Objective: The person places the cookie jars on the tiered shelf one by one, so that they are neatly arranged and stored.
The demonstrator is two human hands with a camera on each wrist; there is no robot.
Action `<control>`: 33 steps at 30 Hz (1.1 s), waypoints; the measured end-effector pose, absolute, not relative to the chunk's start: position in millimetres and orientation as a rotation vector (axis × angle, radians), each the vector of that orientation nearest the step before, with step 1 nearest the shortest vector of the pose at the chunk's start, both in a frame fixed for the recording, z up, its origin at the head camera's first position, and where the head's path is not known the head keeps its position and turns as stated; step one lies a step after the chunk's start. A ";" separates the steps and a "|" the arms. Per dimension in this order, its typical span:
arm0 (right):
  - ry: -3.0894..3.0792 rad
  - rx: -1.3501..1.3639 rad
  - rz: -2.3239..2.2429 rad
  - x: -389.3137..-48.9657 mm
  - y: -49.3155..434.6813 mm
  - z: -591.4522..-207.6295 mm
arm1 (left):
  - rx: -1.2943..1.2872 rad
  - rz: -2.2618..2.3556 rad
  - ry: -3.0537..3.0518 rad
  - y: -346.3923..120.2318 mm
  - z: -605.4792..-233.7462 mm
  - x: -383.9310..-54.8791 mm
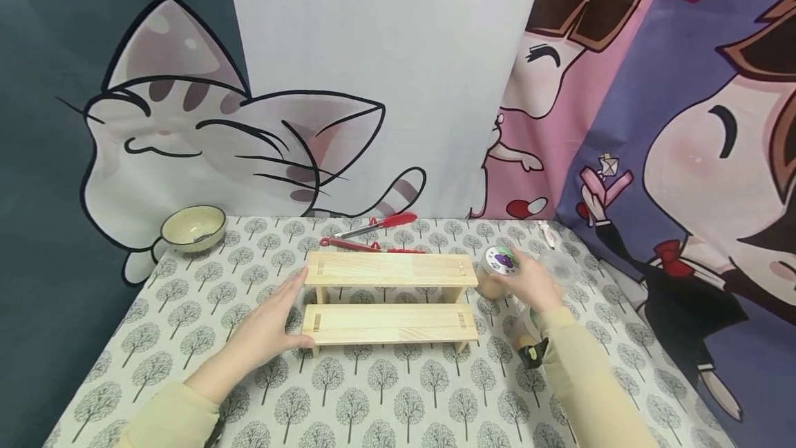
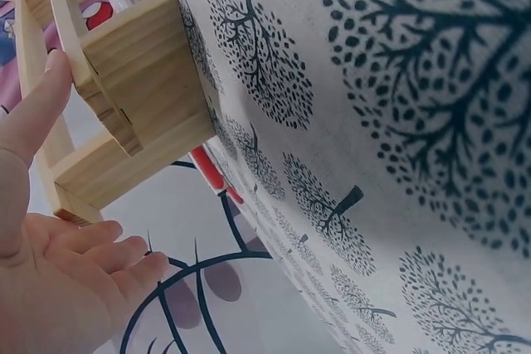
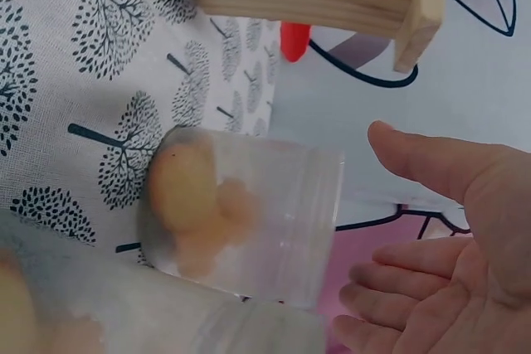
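My sleeves are pale yellow, my worktop dark grey trees on white; I see a blond wood stand, red and silver tongs, a yellowish bowl with a dark rim, a silver jar lid marked purple and green, and a backdrop of teal, white, pink and violet-blue

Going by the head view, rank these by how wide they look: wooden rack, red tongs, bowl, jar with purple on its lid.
1. Wooden rack
2. Red tongs
3. Bowl
4. Jar, though the right hand partly covers it
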State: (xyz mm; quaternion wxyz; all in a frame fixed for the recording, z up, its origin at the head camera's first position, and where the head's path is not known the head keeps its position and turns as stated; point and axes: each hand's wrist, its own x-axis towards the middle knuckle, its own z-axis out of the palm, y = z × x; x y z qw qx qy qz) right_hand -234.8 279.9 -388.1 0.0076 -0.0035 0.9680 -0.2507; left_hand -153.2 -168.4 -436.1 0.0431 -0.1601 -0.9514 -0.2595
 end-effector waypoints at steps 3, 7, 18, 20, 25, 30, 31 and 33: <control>3.031 -0.012 -0.758 -238.2 282.1 -391.6 | -0.490 -0.774 -2.916 -167.1 -436.5 -152.1; 3.020 -0.004 -0.743 -241.2 284.6 -395.2 | -0.505 -0.756 -2.922 -165.2 -436.8 -149.9; 2.979 0.025 -0.739 -249.0 285.1 -389.1 | -0.510 -0.667 -2.909 -164.5 -437.1 -148.6; 2.971 0.034 -0.710 -251.3 284.9 -389.2 | -0.516 -0.651 -2.907 -164.8 -437.5 -148.7; 2.946 0.082 -0.690 -254.8 284.9 -390.4 | -0.529 -0.645 -2.907 -166.1 -437.8 -149.3; 2.945 0.094 -0.680 -257.5 284.6 -391.7 | -0.533 -0.648 -2.898 -166.9 -437.1 -148.4; 2.952 0.094 -0.671 -257.8 284.8 -391.9 | -0.534 -0.650 -2.897 -166.6 -437.3 -148.5; 2.960 0.099 -0.663 -258.4 285.8 -392.0 | -0.539 -0.649 -2.892 -165.8 -437.5 -148.6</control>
